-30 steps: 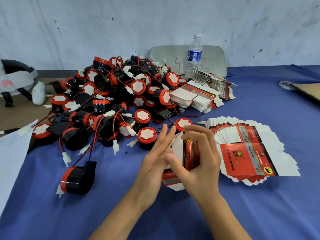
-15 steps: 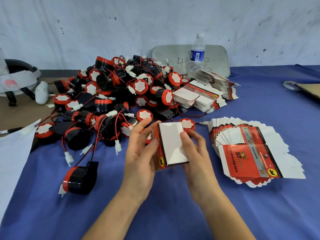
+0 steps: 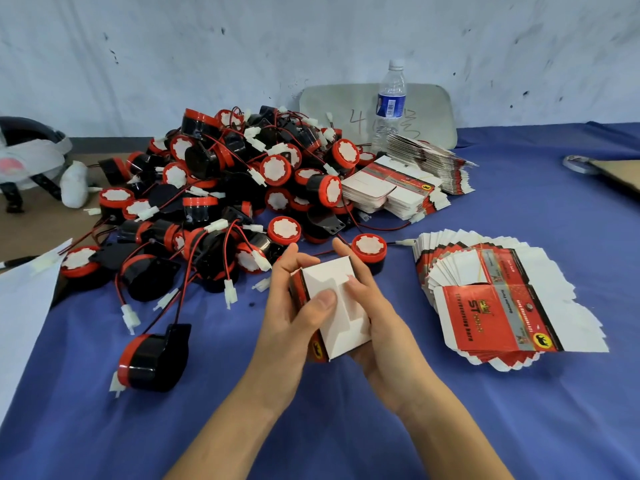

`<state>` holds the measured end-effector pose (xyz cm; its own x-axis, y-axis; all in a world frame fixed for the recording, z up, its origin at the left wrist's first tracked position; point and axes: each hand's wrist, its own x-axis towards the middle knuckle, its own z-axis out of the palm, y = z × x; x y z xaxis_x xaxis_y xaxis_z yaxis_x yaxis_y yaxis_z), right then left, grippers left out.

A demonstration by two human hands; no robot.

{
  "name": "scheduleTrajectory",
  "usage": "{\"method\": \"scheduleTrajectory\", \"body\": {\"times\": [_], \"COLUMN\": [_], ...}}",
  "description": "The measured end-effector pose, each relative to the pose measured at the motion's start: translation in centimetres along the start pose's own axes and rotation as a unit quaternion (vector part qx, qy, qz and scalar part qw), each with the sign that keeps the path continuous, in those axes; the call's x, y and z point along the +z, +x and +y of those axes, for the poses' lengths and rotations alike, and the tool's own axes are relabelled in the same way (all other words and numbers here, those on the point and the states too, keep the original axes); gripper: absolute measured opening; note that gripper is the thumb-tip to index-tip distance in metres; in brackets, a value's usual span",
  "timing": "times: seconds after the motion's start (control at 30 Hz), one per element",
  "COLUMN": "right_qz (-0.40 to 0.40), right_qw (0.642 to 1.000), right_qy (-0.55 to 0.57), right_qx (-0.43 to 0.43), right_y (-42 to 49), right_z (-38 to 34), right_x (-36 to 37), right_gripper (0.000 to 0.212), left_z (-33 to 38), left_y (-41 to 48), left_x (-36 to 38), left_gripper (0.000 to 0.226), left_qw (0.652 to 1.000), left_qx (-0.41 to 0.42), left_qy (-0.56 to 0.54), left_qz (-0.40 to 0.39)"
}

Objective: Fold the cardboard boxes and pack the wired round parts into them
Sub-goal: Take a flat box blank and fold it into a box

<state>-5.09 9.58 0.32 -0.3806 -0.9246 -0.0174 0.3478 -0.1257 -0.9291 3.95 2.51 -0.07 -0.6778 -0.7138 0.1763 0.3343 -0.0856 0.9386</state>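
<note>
Both hands hold one small red and white cardboard box (image 3: 343,323) above the blue cloth, its white flaps turned up toward me. My left hand (image 3: 294,320) grips its left side with the thumb pressing on a flap. My right hand (image 3: 377,327) cups the right side, fingers lying on the flaps. A big heap of black and red wired round parts (image 3: 235,188) lies behind the hands. One single part (image 3: 152,362) rests apart at the front left. Flat unfolded boxes (image 3: 498,306) are fanned out to the right.
More stacks of flat boxes (image 3: 391,192) and a water bottle (image 3: 389,102) stand behind the heap, before a grey board (image 3: 433,109). A white sheet (image 3: 20,323) lies at the left edge, a headset (image 3: 31,157) at the far left, brown cardboard (image 3: 620,171) at the far right.
The box has gone from a flat red piece pinched edge-on to an opened box shape. The flaps at its end are now being pressed in under my thumb and fingers.
</note>
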Motion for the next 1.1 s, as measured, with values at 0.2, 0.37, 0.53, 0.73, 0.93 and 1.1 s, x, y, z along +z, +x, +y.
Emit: {"method": "scheduleTrajectory", "body": {"times": [0.2,0.37,0.53,0.73,0.93,1.1], "right_qz": [-0.021,-0.09,-0.085,-0.019,0.008,0.023], "right_qw": [0.999,0.984,0.955,0.968,0.976,0.983], "right_qy": [0.006,-0.101,-0.194,-0.16,-0.129,-0.098], "right_qx": [-0.034,-0.118,-0.207,-0.194,-0.175,-0.151], "right_y": [-0.5,-0.9,-0.8,-0.3,-0.3,-0.4], "right_z": [-0.5,-1.0,-0.6,-0.2,-0.2,0.0], "right_x": [-0.4,-0.6,-0.5,-0.6,-0.6,-0.4], "right_gripper": [0.046,0.081,0.045,0.021,0.025,0.035], "left_z": [0.2,0.4,0.5,0.3,-0.3,-0.7], "left_y": [0.1,0.4,0.3,0.2,0.0,0.4], "left_x": [-0.2,-0.4,-0.4,-0.1,0.1,-0.1], "left_gripper": [0.047,0.044,0.05,0.067,0.063,0.053], "left_qw": [1.0,0.999,0.999,0.999,0.999,1.0], "left_qx": [0.007,0.008,-0.006,-0.036,-0.029,-0.022], "left_qy": [0.006,-0.024,-0.042,-0.009,0.034,0.014], "left_qz": [0.004,0.024,0.007,0.005,-0.013,0.008]}}
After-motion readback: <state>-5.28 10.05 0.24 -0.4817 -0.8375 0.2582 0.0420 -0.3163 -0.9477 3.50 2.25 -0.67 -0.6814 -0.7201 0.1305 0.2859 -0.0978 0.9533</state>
